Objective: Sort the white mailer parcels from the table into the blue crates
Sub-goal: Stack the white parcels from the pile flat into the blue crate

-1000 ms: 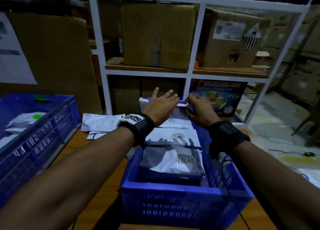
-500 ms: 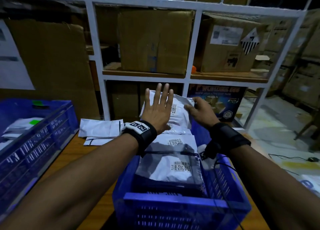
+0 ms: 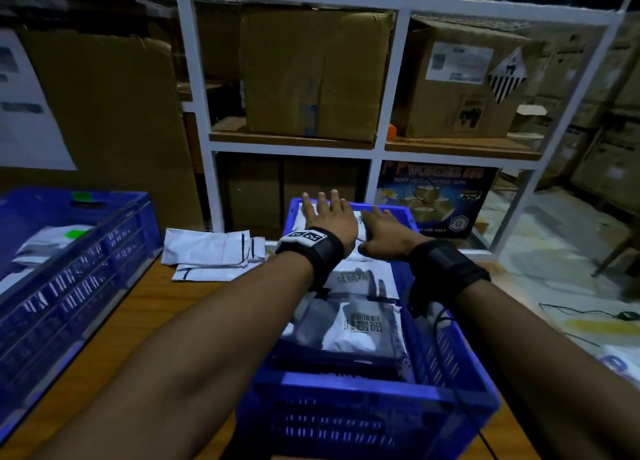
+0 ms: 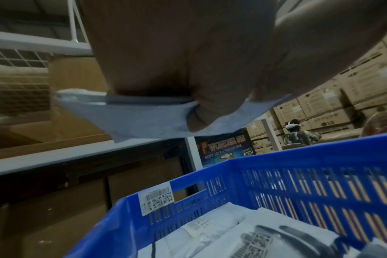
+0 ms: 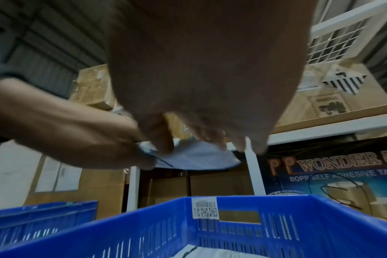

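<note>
A white mailer [image 3: 304,218] is held low over the far end of the near blue crate [image 3: 363,390]. My left hand [image 3: 329,213] lies on top of it with fingers straight. In the left wrist view its thumb is tucked under the mailer [image 4: 144,118], pinching it. My right hand [image 3: 381,227] rests beside the left, fingers stretched out and touching the mailer's [image 5: 194,157] top. The crate holds several white mailers with barcode labels [image 3: 360,328]. More white mailers [image 3: 214,251] lie on the wooden table to the crate's left.
A second blue crate [image 3: 69,269] with mailers inside stands at the left edge of the table. A white shelf frame [image 3: 377,147] loaded with cardboard boxes rises right behind the table. A black cable [image 3: 446,338] hangs from my right wrist over the crate wall.
The mailer stood upright between both hands half a second ago; now it is tipped down flat toward the crate's far end. The right hand went from gripping its edge to lying on it.
</note>
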The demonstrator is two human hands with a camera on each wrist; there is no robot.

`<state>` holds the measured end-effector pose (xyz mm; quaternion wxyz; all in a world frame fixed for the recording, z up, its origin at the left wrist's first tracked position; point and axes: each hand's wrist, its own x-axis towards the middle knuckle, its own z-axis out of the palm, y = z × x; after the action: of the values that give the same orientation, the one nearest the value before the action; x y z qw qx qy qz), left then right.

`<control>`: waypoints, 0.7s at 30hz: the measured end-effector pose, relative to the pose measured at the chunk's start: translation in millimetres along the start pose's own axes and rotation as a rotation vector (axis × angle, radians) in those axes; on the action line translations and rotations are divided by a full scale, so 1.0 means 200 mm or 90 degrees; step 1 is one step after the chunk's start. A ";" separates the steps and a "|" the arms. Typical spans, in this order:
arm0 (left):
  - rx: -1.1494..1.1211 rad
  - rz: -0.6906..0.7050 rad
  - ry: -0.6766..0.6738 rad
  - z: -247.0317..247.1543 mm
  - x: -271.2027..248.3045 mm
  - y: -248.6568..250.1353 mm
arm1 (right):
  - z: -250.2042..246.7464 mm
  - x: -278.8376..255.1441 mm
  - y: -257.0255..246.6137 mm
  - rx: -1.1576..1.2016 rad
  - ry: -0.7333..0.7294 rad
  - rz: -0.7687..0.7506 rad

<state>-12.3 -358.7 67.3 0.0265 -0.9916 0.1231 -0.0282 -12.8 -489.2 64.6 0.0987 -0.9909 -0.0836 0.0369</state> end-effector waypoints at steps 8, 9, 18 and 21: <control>-0.037 -0.013 -0.143 0.17 -0.07 0.10 | 0.23 -0.02 0.01 -0.074 -0.105 0.006; -0.039 -0.011 -0.154 0.19 -0.09 0.10 | 0.25 -0.03 0.00 -0.079 -0.116 0.009; -0.025 0.047 -0.194 0.35 -0.25 0.06 | 0.43 -0.13 0.04 -0.101 -0.244 0.007; -0.023 0.050 -0.214 0.40 -0.27 0.06 | 0.48 -0.16 0.03 -0.142 -0.288 0.013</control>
<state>-62.6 -352.9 -15.3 0.0301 -0.9771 0.1558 0.1414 -51.8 -482.4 -28.0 -0.0332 -0.9630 -0.0970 0.2494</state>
